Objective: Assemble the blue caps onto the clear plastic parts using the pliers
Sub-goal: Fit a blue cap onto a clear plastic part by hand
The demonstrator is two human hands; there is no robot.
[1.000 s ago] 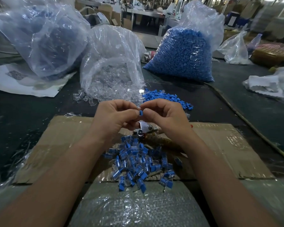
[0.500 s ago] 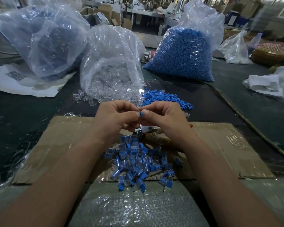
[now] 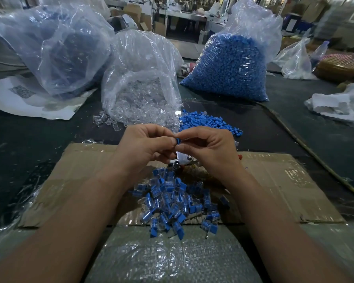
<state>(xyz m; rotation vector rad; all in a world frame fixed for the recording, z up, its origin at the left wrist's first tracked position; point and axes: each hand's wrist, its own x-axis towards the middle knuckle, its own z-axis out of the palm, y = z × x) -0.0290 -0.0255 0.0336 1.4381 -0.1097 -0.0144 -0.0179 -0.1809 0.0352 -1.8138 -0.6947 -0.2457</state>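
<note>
A blue cap is pinched between fingertips of the left hand and right hand, just above the pliers. If pressed crooked, it could be flicked into the pile below.

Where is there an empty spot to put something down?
The cardboard is bare left of the left hand and right of the right hand. Crowded: the pile of capped pieces below the hands, loose blue caps and clear parts behind them.
</note>
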